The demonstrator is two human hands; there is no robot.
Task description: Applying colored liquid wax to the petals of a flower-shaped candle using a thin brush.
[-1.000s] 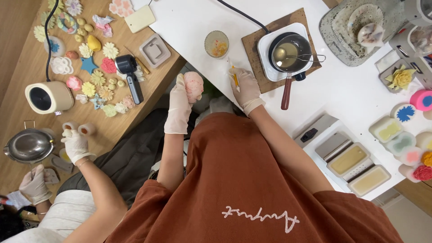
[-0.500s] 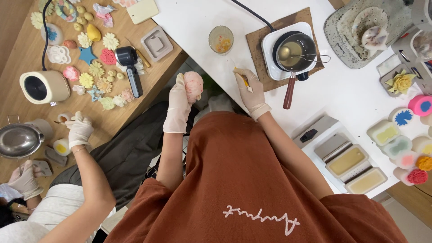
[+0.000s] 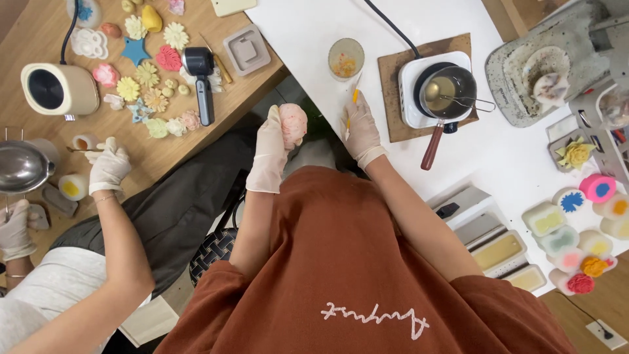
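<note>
Two work surfaces meet at a corner below the camera: a smooth white tabletop (image 3: 524,157) on the right and a pale wooden bench (image 3: 39,26) on the left, strewn with small moulded flower and star shapes in yellow, pink, white and blue. Over the gap between them, the person's gloved left hand (image 3: 270,154) is closed round a lumpy, rounded pink-and-white mass (image 3: 293,123), fingers wrapped under it and holding it up off any surface. The gloved right hand (image 3: 362,131) pinches a thin yellow-handled stick tool (image 3: 354,98) upright, just beside the lump but apart from it. With nothing beneath the lump but lap and floor, a loosened hold in the slick glove could let it drop, and it looks soft enough to dent. Close by the right hand, a small dark saucepan with a reddish wooden handle (image 3: 449,92) sits on a white hotplate on a brown board, holding amber liquid; an elbow catching that handle could tip it. A clear cup with orange specks (image 3: 346,58) stands near the tool. At the wooden bench a co-worker's gloved hands work beside a steel bowl (image 3: 23,167).
</note>
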